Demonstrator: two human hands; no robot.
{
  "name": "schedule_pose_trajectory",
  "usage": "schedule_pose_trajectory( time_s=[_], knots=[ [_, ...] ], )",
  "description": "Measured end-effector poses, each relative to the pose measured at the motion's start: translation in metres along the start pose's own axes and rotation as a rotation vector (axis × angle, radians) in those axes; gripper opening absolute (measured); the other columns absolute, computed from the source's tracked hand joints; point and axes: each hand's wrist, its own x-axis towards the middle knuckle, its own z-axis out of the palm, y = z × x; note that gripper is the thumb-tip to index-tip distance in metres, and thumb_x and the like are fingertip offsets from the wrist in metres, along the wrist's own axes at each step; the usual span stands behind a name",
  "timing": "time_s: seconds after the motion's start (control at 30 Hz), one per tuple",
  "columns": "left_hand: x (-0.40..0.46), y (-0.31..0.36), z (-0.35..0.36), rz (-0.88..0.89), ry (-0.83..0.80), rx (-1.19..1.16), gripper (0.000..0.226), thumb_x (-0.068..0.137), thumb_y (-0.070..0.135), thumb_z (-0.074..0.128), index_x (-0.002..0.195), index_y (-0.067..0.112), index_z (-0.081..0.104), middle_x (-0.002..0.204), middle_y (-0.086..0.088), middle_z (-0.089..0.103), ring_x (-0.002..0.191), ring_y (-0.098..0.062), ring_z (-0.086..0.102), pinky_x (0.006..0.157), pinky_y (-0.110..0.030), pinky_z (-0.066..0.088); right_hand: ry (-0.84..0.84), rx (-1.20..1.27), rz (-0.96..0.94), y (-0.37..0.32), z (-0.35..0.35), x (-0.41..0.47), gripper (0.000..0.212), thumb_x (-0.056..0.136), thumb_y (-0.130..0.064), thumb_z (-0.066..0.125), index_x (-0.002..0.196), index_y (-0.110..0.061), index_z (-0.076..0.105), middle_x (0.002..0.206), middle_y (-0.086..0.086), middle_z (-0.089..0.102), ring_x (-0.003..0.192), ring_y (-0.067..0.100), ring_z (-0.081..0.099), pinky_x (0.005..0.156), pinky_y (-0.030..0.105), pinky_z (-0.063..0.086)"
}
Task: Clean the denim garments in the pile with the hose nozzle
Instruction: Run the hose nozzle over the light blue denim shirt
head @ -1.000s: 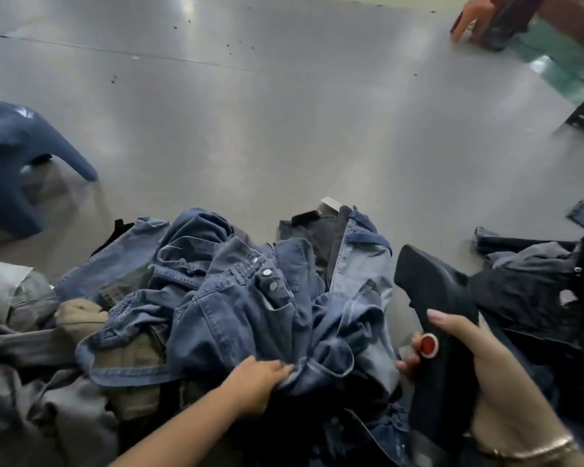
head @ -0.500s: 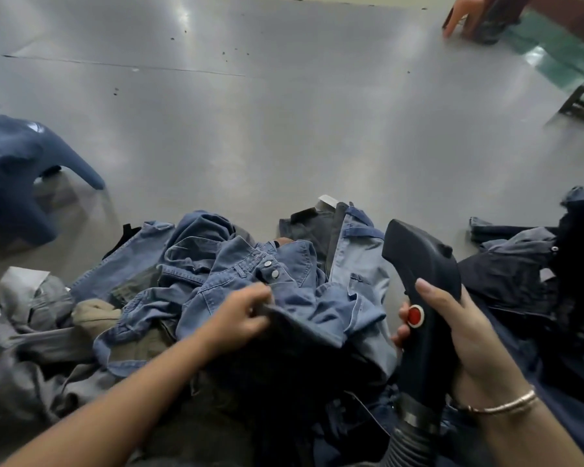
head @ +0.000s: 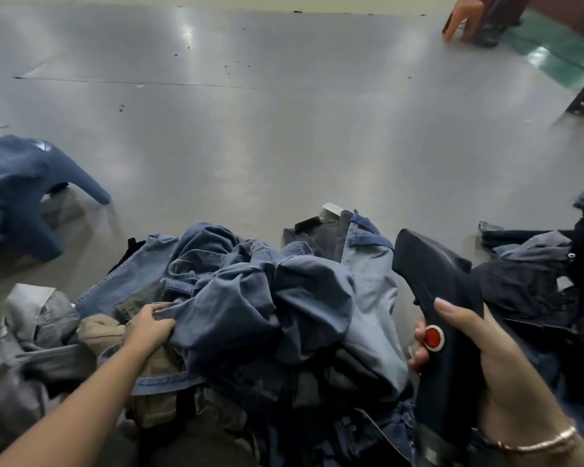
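Observation:
A heap of denim garments (head: 368,298) in blue and grey shades lies on the floor in front of me. My left hand (head: 150,328) grips the edge of a mid-blue denim garment (head: 250,298) lying on top of the heap, left of its middle. My right hand (head: 482,358) holds the black hose nozzle (head: 442,298) upright at the heap's right side, fingers wrapped round its handle beside a red button (head: 433,337). The nozzle's head points up and to the left, a little above the clothes.
A blue garment (head: 17,183) lies apart on the grey floor (head: 284,129) at the left. Dark denim pieces (head: 533,281) lie at the right. Grey and khaki clothes (head: 41,325) sit at the lower left. An orange chair (head: 466,15) stands far back right.
My left hand has moved left and pulled the mid-blue garment over, so its buttoned front is turned under. The nozzle stays in my right hand, roughly in place.

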Motion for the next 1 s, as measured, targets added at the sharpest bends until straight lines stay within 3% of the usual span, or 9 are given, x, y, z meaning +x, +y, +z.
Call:
schedule_pose_trajectory(
  time_s=[0.1,0.17,0.27,0.37,0.5,0.63,0.7,0.83,1.0],
  knots=[
    [-0.008,0.007,-0.002,0.001,-0.04,-0.46,0.043,0.082,-0.012,0.044,0.121,0.004,0.053,0.101,-0.016,0.059,0.083,-0.03,0.055,0.074,-0.039,0.046,-0.014,-0.005,0.025,0.002,-0.002,0.001,0.045,0.061,-0.028,0.073,0.099,-0.011,0.056,0.067,0.016,0.051,0.05,0.025,0.051,0.049,0.032,0.05],
    [-0.019,0.018,-0.008,0.018,-0.197,-0.888,0.05,0.083,-0.019,0.038,0.125,0.006,0.048,0.096,-0.011,0.056,0.075,-0.022,0.052,0.067,-0.033,0.042,-0.018,-0.022,0.024,0.002,-0.001,0.002,0.045,0.06,-0.028,0.073,0.097,-0.01,0.057,0.067,0.017,0.052,0.05,0.025,0.052,0.048,0.033,0.05],
    [-0.041,0.032,-0.016,0.002,-0.469,-1.09,0.04,0.081,-0.012,0.044,0.113,0.01,0.053,0.088,-0.007,0.063,0.074,-0.018,0.058,0.069,-0.028,0.049,-0.02,-0.053,0.012,0.003,0.001,0.003,0.045,0.061,-0.029,0.072,0.097,-0.008,0.057,0.066,0.018,0.053,0.048,0.026,0.052,0.048,0.034,0.05],
    [-0.058,0.037,-0.006,-0.058,-0.552,-1.0,0.027,0.085,-0.01,0.047,0.103,0.008,0.054,0.071,-0.005,0.065,0.062,-0.014,0.056,0.061,-0.024,0.051,-0.024,-0.075,0.004,0.005,0.002,0.002,0.05,0.058,-0.03,0.074,0.098,-0.007,0.057,0.066,0.018,0.054,0.048,0.026,0.053,0.047,0.035,0.051],
    [-0.068,0.03,0.008,-0.12,-0.423,-0.646,0.004,0.094,0.016,0.055,0.091,0.014,0.056,0.081,-0.006,0.059,0.075,-0.019,0.054,0.066,-0.031,0.043,-0.044,-0.091,-0.005,0.007,0.007,0.0,0.05,0.061,-0.03,0.071,0.103,-0.007,0.058,0.065,0.018,0.054,0.047,0.026,0.053,0.047,0.035,0.05],
    [-0.067,0.01,0.012,-0.233,-0.38,-0.617,0.038,0.09,0.047,0.056,0.095,0.01,0.06,0.09,-0.012,0.063,0.086,-0.029,0.061,0.072,-0.036,0.049,-0.043,-0.105,-0.002,0.008,0.01,0.0,0.054,0.058,-0.03,0.073,0.105,-0.008,0.058,0.065,0.016,0.055,0.047,0.026,0.052,0.045,0.035,0.05],
    [-0.069,0.002,0.014,-0.272,-0.422,-0.583,0.039,0.088,0.042,0.063,0.095,0.004,0.064,0.087,-0.013,0.066,0.078,-0.027,0.062,0.064,-0.031,0.051,-0.041,-0.103,-0.007,0.009,0.011,0.001,0.049,0.063,-0.027,0.069,0.107,-0.008,0.058,0.064,0.017,0.054,0.046,0.027,0.052,0.044,0.034,0.049],
    [-0.078,0.007,0.009,-0.132,-0.648,-0.466,0.007,0.086,-0.003,0.06,0.088,-0.006,0.066,0.088,-0.021,0.066,0.064,-0.022,0.066,0.058,-0.027,0.055,-0.041,-0.093,0.001,0.01,0.011,0.002,0.042,0.068,-0.026,0.066,0.104,-0.008,0.056,0.065,0.017,0.053,0.047,0.026,0.052,0.045,0.033,0.05],
    [-0.083,0.053,-0.034,0.181,-0.79,-0.678,0.044,0.065,-0.013,0.058,0.101,0.01,0.071,0.09,-0.015,0.071,0.076,-0.024,0.068,0.064,-0.029,0.057,-0.056,-0.065,-0.001,0.006,0.012,-0.001,0.042,0.068,-0.025,0.065,0.106,-0.008,0.056,0.064,0.016,0.052,0.046,0.024,0.052,0.045,0.032,0.05]
  ],
)
